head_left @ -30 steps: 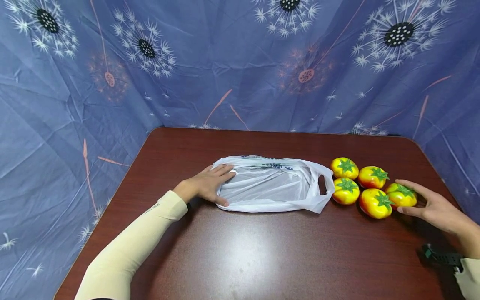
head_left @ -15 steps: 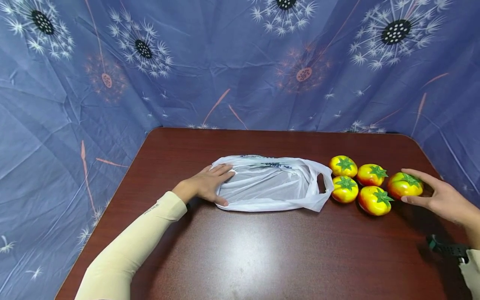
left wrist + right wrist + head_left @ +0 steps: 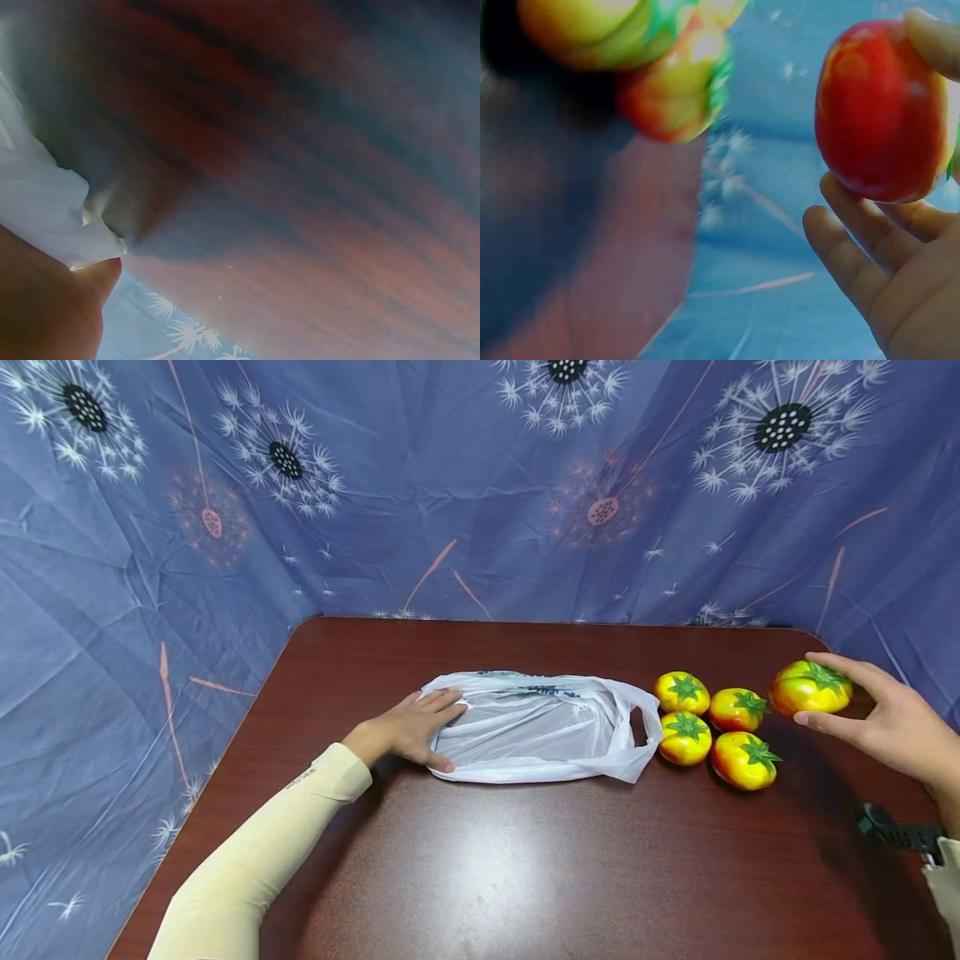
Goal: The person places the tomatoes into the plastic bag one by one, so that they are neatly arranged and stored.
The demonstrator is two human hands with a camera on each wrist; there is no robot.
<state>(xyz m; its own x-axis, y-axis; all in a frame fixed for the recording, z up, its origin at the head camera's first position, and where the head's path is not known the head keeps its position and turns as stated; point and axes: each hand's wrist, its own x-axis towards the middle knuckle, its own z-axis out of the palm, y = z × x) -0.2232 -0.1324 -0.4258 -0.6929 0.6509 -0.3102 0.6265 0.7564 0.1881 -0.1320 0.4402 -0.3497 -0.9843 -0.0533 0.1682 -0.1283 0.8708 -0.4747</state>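
My right hand (image 3: 896, 718) grips a yellow-and-red tomato (image 3: 802, 689) with green star-shaped leaves, between thumb and fingers. It is lifted above the table at the far right, and its red underside faces the right wrist view. Several similar tomatoes (image 3: 744, 762) sit clustered on the table, left of that hand. With fingers spread, my left hand (image 3: 412, 728) rests on the left end of a white plastic bag (image 3: 532, 735). The bag lies flat, its handle loop towards the tomatoes. Part of the bag (image 3: 37, 187) shows beside the left hand in the left wrist view.
The dark brown wooden table (image 3: 420, 860) has rounded far corners. Behind it and along its sides hangs a blue cloth (image 3: 420, 485) printed with dandelions. A dark strap (image 3: 900, 833) shows near the right wrist.
My right hand has drawn the tomato right, away from the cluster, and raised it off the table. The left hand and the bag stay in place.
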